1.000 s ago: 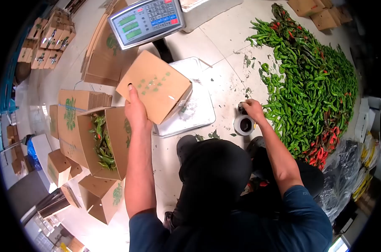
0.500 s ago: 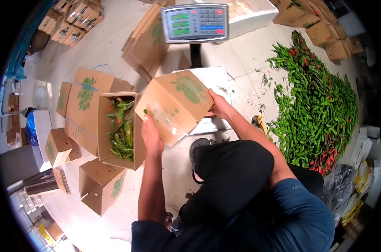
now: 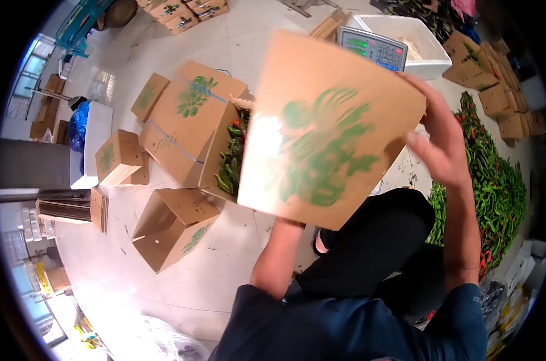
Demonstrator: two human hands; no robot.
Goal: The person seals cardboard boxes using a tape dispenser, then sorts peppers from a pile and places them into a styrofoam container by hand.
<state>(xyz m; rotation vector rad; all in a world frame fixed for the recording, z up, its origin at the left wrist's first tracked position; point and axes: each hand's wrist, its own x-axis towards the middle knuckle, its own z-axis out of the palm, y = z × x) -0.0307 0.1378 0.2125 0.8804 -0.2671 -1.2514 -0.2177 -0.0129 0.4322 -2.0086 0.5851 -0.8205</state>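
Observation:
A cardboard box (image 3: pixel 321 129) printed with green vegetables is lifted close in front of me, tilted. My right hand (image 3: pixel 437 129) grips its right edge, thumb on the near side and fingers toward the top corner. Behind the box's lower edge goes my left forearm (image 3: pixel 279 259); that hand and its fingers are hidden. Just left of the held box stands an open carton (image 3: pixel 214 159) with green peppers (image 3: pixel 229 165) and a few red ones inside, partly covered from view.
An empty open box (image 3: pixel 167 225) lies on the floor at left, beside flattened printed cartons (image 3: pixel 192 102). A digital scale display (image 3: pixel 375 48) and a white foam bin (image 3: pixel 432 66) stand behind. At right spreads a large pepper heap (image 3: pixel 496 198).
The held box has come up nearer to me and turned, so a printed face now fills the middle. My left hand has passed out of sight behind it. The view has shifted left.

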